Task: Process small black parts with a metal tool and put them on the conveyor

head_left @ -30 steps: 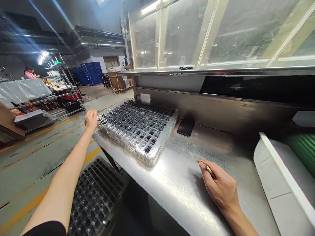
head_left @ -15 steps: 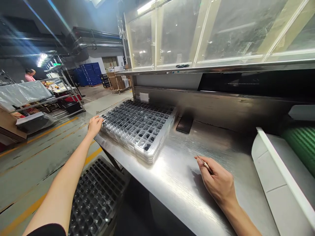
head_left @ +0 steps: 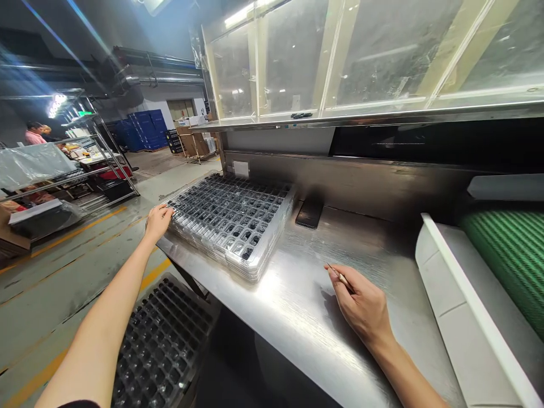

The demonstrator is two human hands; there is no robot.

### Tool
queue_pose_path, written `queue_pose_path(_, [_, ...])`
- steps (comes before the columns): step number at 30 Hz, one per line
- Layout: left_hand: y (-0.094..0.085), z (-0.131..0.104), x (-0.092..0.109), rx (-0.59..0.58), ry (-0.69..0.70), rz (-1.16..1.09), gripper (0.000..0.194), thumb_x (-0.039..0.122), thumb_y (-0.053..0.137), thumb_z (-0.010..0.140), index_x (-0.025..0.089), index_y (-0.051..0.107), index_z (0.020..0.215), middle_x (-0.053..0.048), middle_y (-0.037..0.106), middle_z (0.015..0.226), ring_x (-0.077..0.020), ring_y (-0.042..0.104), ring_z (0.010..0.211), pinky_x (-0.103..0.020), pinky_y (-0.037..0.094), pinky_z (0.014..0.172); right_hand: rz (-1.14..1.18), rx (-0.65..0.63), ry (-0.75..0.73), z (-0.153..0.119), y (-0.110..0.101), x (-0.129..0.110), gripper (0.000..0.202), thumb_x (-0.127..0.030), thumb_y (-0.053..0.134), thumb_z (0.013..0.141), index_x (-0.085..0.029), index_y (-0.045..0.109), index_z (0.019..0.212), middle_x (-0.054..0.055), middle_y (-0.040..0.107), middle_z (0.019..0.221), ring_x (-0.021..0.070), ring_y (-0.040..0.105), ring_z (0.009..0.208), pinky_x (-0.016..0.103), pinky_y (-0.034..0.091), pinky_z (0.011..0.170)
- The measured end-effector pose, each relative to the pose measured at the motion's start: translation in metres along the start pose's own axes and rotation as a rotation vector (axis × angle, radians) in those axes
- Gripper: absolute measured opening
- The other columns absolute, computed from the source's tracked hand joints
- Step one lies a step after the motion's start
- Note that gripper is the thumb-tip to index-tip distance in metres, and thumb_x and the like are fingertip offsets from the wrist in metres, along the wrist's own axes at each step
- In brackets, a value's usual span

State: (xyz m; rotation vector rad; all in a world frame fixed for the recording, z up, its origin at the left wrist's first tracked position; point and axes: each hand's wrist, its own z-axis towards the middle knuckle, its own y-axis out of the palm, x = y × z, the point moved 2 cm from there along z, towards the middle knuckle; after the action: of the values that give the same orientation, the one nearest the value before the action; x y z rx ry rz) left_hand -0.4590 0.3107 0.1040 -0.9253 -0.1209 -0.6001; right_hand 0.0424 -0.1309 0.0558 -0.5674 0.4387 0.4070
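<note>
My left hand (head_left: pixel 158 222) is at the left corner of a stack of clear plastic trays (head_left: pixel 229 212), its fingers closed at the rim; what they hold there, if anything, is too small to make out. Many compartments of the top tray contain small black parts. Over the metal table (head_left: pixel 293 300), my right hand (head_left: pixel 359 300) grips a thin pointed tool (head_left: pixel 341 277) like tweezers, its tip toward the upper left. A black phone (head_left: pixel 309 213) lies flat behind, between the trays and the right hand.
A white-edged chute (head_left: pixel 459 289) and green conveyor belt (head_left: pixel 510 255) stand at the right. Below the table's left edge is another tray stack (head_left: pixel 165 340) with black parts. A shelf (head_left: pixel 361 117) crosses above. People and a rack (head_left: pixel 102 153) are far left.
The view has shifted slightly to the right, so most things appear farther left. Both hands keep nearly the same pose and place relative to the trays and table.
</note>
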Motion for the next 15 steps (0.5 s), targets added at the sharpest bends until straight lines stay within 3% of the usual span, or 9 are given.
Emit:
queue_pose_path(5, [0.0,-0.002,0.006,-0.042,0.027,0.007,0.042,0.052,0.05,0.099,0.024,0.081,0.094,-0.013,0.07,0.138,-0.0344,0.058,0.136,-0.054,0.039,0.127,-0.002,0.02,-0.041,-0.002,0.001,0.002,0.019,-0.031,0.058,0.112,-0.021,0.074,0.106,0.002,0.075,0.095,0.0178,0.07,0.076,0.027,0.051,0.07])
queue_pose_path(9, [-0.001,-0.007,0.015,0.007,0.022,0.008,0.04,0.05,0.05,0.101,0.022,0.079,0.099,-0.015,0.066,0.14,-0.0356,0.055,0.139,-0.057,0.038,0.127,-0.001,0.019,-0.046,-0.004,0.003,0.003,0.017,-0.03,0.059,0.112,-0.021,0.073,0.107,0.001,0.075,0.096,0.0169,0.069,0.077,0.027,0.05,0.07])
queue_pose_path(15, [0.001,-0.003,0.047,0.025,0.11,-0.018,0.035,0.045,0.05,0.104,0.024,0.077,0.109,-0.013,0.065,0.142,-0.033,0.055,0.14,-0.056,0.039,0.127,0.001,0.017,-0.049,-0.004,0.003,0.002,0.018,-0.03,0.058,0.113,-0.021,0.073,0.107,0.001,0.076,0.096,0.0175,0.071,0.077,0.027,0.051,0.072])
